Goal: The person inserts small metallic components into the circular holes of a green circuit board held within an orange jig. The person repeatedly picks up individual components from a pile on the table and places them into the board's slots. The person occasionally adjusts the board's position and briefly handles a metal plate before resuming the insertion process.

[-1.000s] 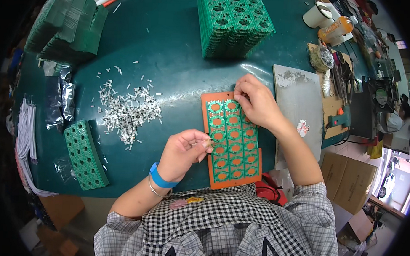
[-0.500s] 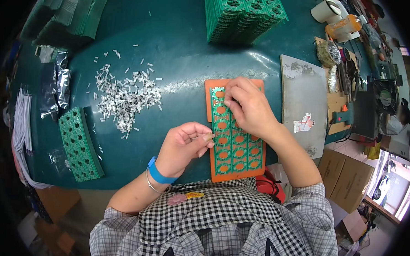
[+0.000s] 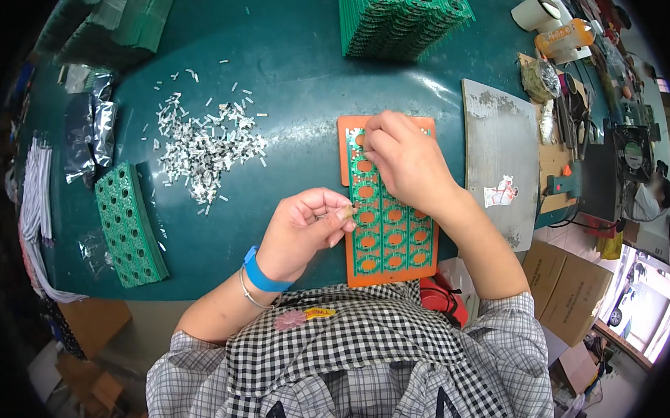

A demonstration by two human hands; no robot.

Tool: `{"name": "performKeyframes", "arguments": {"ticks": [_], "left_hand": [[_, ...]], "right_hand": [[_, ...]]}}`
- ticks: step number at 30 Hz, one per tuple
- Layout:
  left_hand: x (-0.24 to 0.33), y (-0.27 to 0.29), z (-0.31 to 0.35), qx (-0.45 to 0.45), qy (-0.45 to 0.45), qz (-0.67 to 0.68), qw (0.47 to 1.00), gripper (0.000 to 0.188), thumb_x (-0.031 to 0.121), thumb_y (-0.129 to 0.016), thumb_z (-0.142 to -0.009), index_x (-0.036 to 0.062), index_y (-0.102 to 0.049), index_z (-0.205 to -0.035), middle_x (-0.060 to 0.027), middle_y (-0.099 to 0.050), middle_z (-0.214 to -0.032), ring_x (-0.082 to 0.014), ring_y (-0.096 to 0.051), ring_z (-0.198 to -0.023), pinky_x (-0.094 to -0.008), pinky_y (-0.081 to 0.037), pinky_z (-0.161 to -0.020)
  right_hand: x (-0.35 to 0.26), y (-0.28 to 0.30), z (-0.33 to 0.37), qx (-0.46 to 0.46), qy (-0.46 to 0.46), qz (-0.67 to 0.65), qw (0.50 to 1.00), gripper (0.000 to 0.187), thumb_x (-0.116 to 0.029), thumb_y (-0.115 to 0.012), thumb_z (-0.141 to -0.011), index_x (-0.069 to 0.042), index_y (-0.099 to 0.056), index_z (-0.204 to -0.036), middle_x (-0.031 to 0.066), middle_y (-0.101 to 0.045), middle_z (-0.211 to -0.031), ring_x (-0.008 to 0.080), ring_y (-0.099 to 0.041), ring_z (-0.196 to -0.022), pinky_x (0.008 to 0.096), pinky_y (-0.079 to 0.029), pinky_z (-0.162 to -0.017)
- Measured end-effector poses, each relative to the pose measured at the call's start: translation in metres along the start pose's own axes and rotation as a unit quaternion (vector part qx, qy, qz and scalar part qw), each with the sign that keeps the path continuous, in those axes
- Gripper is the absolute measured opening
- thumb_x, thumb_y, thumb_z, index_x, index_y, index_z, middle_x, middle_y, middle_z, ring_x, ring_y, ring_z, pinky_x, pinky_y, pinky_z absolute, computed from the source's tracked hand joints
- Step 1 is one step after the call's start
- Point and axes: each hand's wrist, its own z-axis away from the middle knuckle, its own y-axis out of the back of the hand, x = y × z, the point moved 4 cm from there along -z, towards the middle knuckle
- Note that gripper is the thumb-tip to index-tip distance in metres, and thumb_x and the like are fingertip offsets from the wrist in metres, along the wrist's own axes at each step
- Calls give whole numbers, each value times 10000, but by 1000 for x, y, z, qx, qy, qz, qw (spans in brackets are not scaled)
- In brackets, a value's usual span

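In front of me a green circuit board panel (image 3: 381,230) with rows of round cut-outs lies on an orange tray (image 3: 392,277). My right hand (image 3: 408,160) rests over the panel's upper part, thumb and fingers pinched near its far end; whatever they grip is too small to see. Beside the panel's left edge, my left hand (image 3: 312,227) is closed, thumb against the fingertips, on something I cannot make out. A pile of small white-and-grey strips (image 3: 207,147) is spread on the table to the left.
A tall stack of green panels (image 3: 403,21) stands at the back, with a smaller stack (image 3: 129,226) at left. To the right lies a grey metal plate (image 3: 499,164). White cables (image 3: 38,196) and dark foil bags (image 3: 90,135) lie far left. A cardboard box (image 3: 567,290) stands lower right.
My right hand has moved slightly along the panel's far end, covering a bit more of it. My left hand stays pinched beside the panel. The whole view has shifted slightly.
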Motion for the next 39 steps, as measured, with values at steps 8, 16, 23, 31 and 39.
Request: {"name": "performKeyframes", "arguments": {"ticks": [8,16,23,31,39], "left_hand": [[8,-2,2,9,-15,22,1000,111,89,-634,-989,17,-666,-1067,-38,-694,-885,-50,-552,-688,-170,-426,-590],[6,-9,5,-27,-63,-96,993,109,66,-648,-978,-5,-681,-1055,-43,-706,-862,-50,-553,-672,-189,-436,-588],[-5,-9,8,-104,98,1,990,104,93,-627,-993,1,-657,-1033,-59,-696,-883,-62,-534,-653,-176,-385,-548],[-2,2,5,-64,31,63,995,93,118,-589,-1015,27,-602,-1017,-70,-682,-929,-61,-485,-628,-182,-325,-510],[2,7,9,-51,44,46,997,208,151,-593,-1018,11,-626,-1168,-59,-680,-890,-65,-516,-644,-185,-332,-516]], "right_hand": [[-21,27,7,33,20,-62,997,199,-58,-783,-738,-36,-661,-895,78,-620,-955,279,-612,-922,382,-522,-776],[-49,25,30,5,-80,-305,949,202,-33,-820,-711,-62,-702,-872,46,-654,-906,236,-639,-854,346,-517,-725],[-17,37,39,66,-126,-329,933,139,-27,-821,-708,-51,-727,-807,51,-665,-859,234,-638,-799,344,-515,-723],[-10,3,34,68,-114,-115,984,96,-11,-768,-747,-28,-694,-806,57,-638,-970,265,-588,-970,382,-483,-852],[-10,-1,35,73,-106,-98,987,115,-2,-763,-740,-33,-691,-825,57,-632,-963,265,-584,-963,386,-477,-841]]}}
